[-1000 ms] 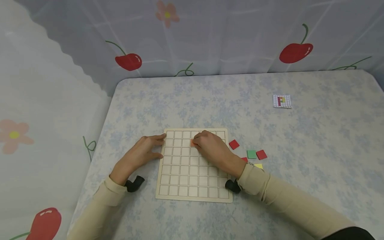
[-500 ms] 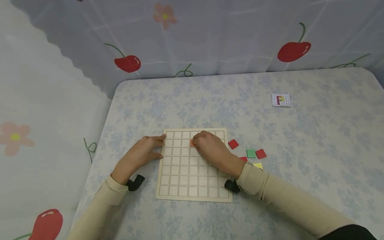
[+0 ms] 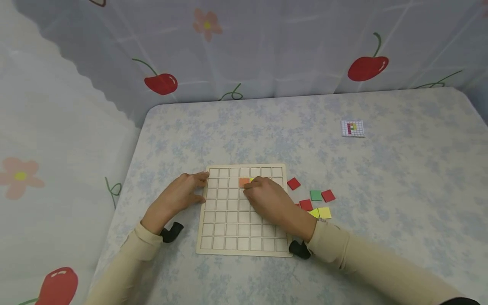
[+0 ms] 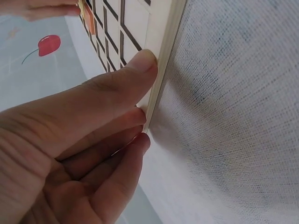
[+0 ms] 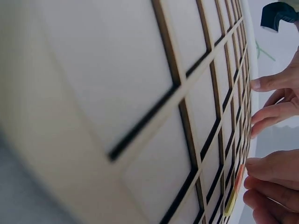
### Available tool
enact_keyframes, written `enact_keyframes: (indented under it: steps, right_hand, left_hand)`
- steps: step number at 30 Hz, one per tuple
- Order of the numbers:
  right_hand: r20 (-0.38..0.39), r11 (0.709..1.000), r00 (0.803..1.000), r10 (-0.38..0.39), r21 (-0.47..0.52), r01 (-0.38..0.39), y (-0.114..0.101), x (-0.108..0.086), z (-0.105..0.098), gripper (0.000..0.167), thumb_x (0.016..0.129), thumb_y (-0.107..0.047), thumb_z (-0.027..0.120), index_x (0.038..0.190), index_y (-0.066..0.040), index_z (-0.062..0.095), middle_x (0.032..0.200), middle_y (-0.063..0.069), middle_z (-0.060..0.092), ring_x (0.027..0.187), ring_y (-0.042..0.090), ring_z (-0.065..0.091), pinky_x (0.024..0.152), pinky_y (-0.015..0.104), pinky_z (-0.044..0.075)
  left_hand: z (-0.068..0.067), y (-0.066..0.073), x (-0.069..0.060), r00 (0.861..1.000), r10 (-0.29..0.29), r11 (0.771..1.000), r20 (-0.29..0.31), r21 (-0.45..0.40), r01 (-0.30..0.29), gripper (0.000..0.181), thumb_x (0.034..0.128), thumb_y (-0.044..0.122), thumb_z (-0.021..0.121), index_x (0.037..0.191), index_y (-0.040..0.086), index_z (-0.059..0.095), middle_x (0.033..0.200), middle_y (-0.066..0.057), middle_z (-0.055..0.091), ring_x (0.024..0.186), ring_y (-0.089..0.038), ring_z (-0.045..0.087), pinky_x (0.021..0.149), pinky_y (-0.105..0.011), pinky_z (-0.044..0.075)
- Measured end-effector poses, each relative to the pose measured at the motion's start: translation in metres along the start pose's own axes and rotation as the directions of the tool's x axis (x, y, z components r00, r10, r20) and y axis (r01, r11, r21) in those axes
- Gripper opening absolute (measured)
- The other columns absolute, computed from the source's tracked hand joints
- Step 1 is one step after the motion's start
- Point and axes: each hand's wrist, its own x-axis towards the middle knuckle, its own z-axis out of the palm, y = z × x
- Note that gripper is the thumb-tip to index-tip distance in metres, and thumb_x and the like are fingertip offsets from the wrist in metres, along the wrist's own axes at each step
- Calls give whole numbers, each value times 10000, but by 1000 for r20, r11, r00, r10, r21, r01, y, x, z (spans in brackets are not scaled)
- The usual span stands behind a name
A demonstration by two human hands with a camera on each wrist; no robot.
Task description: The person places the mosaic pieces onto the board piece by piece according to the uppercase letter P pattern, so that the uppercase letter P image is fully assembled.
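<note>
**Steady on one side, fine work on the other**

The left hand (image 3: 173, 199) has its fingers spread along the left edge of the gridded board (image 3: 231, 218), thumb on the rim, holding no tile; presumably the contact stops the board sliding on the bench (image 3: 228, 135). Just left of the right hand's (image 3: 272, 201) fingertips, an orange tile (image 3: 244, 182) lies in a cell. The right hand, its fingers bent and drawn together, appears to pinch a yellow tile (image 3: 252, 180), mostly hidden, at the neighbouring cell, a grip that suits lining up so small a piece. To the right of that hand, red tiles (image 3: 293, 183), a green tile (image 3: 316, 195) and loose yellow tiles (image 3: 324, 212) lie scattered, probably for short reaching. Farther off, beyond the right hand, a small pattern card (image 3: 352, 128) lies grid upward, presumably to be readable.
</note>
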Motion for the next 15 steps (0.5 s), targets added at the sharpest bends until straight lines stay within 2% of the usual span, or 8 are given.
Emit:
enact_keyframes:
  steps: [3, 8, 12, 15]
  right_hand:
    - [-3, 1000, 1000, 10, -6, -10, 0, -12, -6, 108, 868, -3, 712, 940, -57, 772, 1044, 63, 737, 969, 232, 658, 875, 357, 546]
    - [-18, 992, 993, 115, 45, -114, 12, -36, -18, 211, 851, 7, 731, 1056, -31, 759, 1083, 73, 724, 1029, 237, 652, 893, 374, 553]
    - [-37, 978, 977, 208, 42, -206, 29, -53, -27, 260, 847, 38, 723, 1104, -1, 737, 1115, 86, 711, 1057, 252, 642, 883, 402, 558]
    - [-15, 963, 963, 269, 30, -269, 42, -60, -31, 308, 868, 47, 687, 1175, 28, 699, 1197, 129, 675, 1124, 293, 615, 886, 429, 559]
  left_hand:
    - [0, -1, 0, 1000, 14, 1000, -6, -6, -14, 459, 779, 30, 815, 1189, -109, 663, 1451, -226, 466, 1283, -407, 492, 970, -466, 511]
    - [-1, 0, -1, 1000, 18, 1000, -14, -18, -18, 455, 777, 21, 815, 1189, -102, 668, 1447, -229, 472, 1285, -412, 488, 962, -469, 516]
    - [-1, 1, -1, 1000, 7, 1000, -12, -28, -7, 461, 773, 26, 819, 1190, -100, 668, 1453, -218, 467, 1287, -411, 487, 964, -472, 514]
    - [0, 1, 0, 1000, -8, 999, -6, -40, 8, 468, 773, 30, 820, 1195, -102, 664, 1461, -207, 461, 1292, -410, 481, 963, -471, 516]
